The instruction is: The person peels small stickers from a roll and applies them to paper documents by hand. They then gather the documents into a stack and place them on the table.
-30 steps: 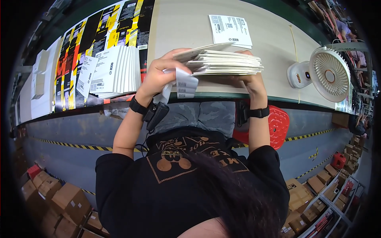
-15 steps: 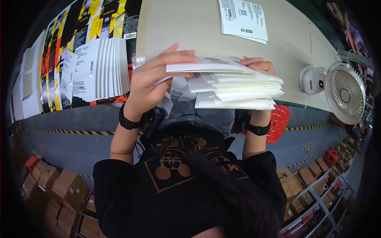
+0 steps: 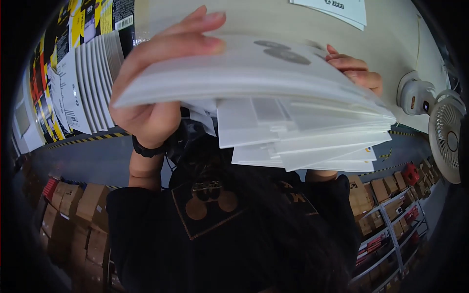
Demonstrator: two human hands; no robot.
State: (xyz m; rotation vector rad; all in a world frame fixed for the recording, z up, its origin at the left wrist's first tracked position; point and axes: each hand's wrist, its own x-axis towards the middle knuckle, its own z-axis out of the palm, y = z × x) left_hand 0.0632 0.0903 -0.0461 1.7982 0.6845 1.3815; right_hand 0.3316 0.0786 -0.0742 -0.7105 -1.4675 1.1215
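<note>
A thick bundle of white printed paper leaflets (image 3: 254, 80) is held up close in front of me, bowed across its width. My left hand (image 3: 156, 66) grips its left end, with the fingers over the top sheet and the thumb side below. At the right end, my right hand (image 3: 359, 73) is closed around the bundle; its thumb is hidden. Grey round marks show on the top sheet. Under it, looser leaflets (image 3: 303, 139) fan out unevenly towards my chest.
A row of overlapping white leaflets (image 3: 95, 73) lies on yellow-and-black printed packaging (image 3: 90, 19) at left. More leaflets (image 3: 337, 7) rest at the table's far side. Right stand a small white device (image 3: 415, 95) and a round fan (image 3: 452, 141). Cardboard boxes (image 3: 93, 202) and a metal rack (image 3: 391, 234) line the floor.
The bundle has come up closer to the view and its top sheets now bow more. The lower leaflets have spread apart. Both hands have risen with it, and the whole view has shifted.
</note>
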